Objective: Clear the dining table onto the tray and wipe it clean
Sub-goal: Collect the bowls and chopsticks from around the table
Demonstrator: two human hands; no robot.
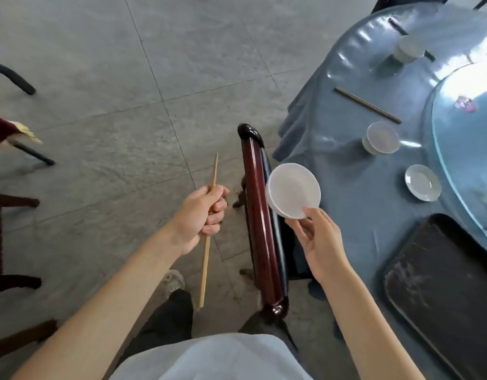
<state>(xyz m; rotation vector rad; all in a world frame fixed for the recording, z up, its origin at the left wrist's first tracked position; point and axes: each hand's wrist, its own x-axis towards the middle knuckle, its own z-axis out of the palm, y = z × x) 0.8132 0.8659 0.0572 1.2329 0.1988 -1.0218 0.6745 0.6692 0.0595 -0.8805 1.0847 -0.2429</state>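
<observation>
clearing barely begun: the left hand [202,216] grips chopsticks [208,229], the right hand [320,242] pinches a white bowl [291,190]. the tray [442,286] at four o'clock sits bare (no cloth visible); cups [381,137], a saucer [422,182] and more chopsticks [368,105] wait at two o'clock.

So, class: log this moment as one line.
left hand: holds chopsticks | right hand: holds white dish | tray: bare | table: bowls, saucer left

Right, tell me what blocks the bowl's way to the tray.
Nothing visible. The right hand holds the bowl over the chair back; only bare tablecloth lies before the empty tray.
</observation>
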